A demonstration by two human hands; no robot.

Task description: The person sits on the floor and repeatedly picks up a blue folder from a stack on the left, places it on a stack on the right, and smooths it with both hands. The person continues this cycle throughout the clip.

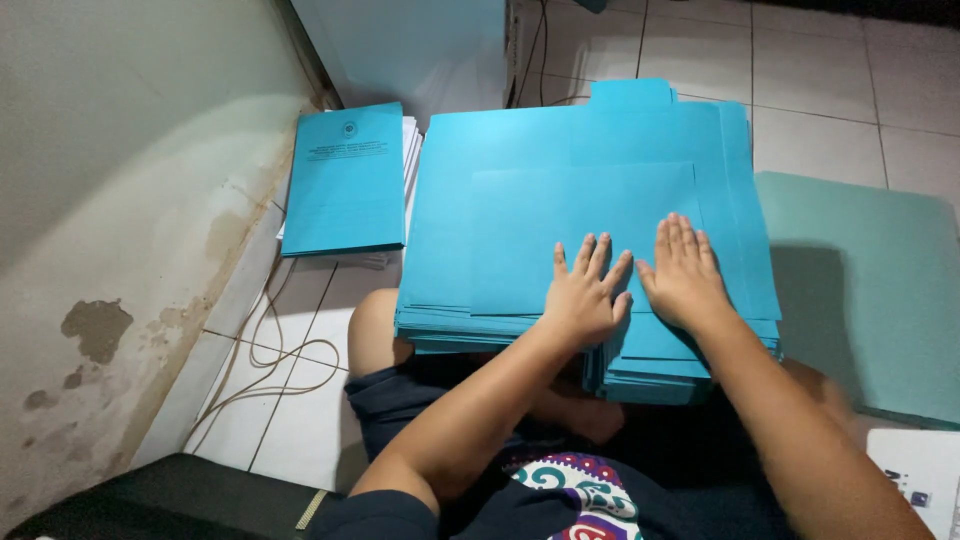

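1. A thick stack of blue folders [560, 200] is seen on the tiled floor [820, 90], directly in front of the seated person's crossed legs; this stack is taken as the landmark.
2. The left hand [585, 295] is laid flat on the top sheet near the stack's front edge, fingers spread and released, nothing being grasped.
3. The right hand [685, 272] is pressed palm-down just beside the left one, fingers together and extended, likewise gripping nothing.
4. A tab is seen projecting from the stack's far edge.
5. To the left of the stack, just beside it, a smaller pile of printed blue covers [345, 180] is placed over white sheets.
6. To the right of the stack, a large pale teal sheet [870, 290] is spread on the floor, partly shadowed.
7. Left of the stack and nearer the person, a thin cable [265, 355] is looped over the tiles along a stained wall [110, 200].
8. Behind the stack, a white panel [410, 50] is leaned against the wall.
9. The stack's front edge is overlapped by the person's knees, so its lower layers are partly hidden there.
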